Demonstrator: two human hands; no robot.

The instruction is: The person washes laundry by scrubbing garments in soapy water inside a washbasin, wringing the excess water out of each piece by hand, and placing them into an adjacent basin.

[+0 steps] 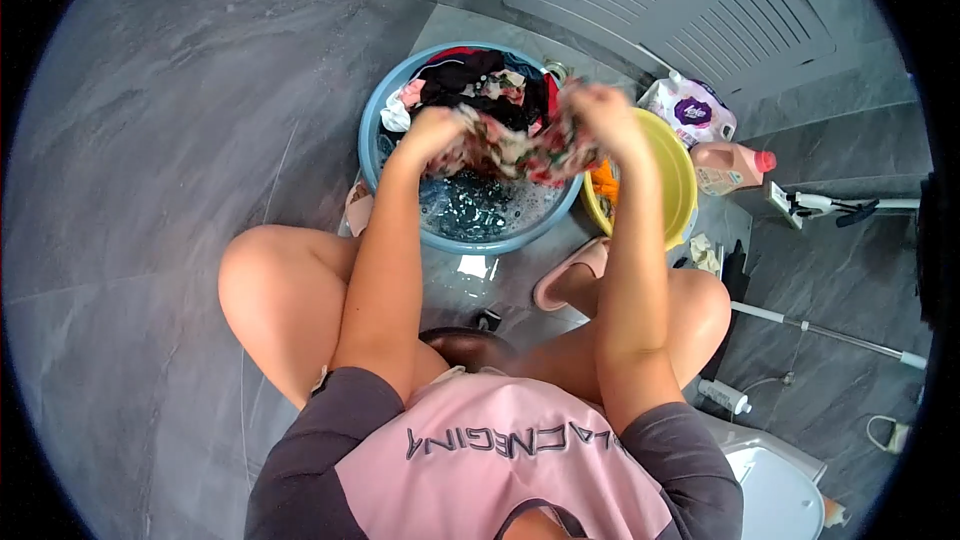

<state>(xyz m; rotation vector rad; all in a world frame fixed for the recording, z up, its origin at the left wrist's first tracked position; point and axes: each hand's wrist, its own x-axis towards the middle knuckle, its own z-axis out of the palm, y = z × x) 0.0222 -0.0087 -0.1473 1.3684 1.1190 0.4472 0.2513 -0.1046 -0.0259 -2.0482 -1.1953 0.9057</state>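
Note:
Both hands hold a patterned cloth (pixel 505 150) in red, cream and dark green, stretched between them above a blue basin (pixel 368 140). My left hand (pixel 437 136) is closed on its left end. At the right end, my right hand (pixel 603 118) grips the cloth, slightly blurred by motion. Below, the basin holds sudsy water (pixel 480 210). Dark clothes (pixel 455 80) with some red, pink and white pieces lie piled at the basin's far side.
A yellow basin (pixel 682 175) with an orange item (pixel 604 183) stands to the right. Behind it are a white and purple package (pixel 692 112) and a pink bottle with a red cap (pixel 730 168). A metal pole (pixel 800 324) lies at the right.

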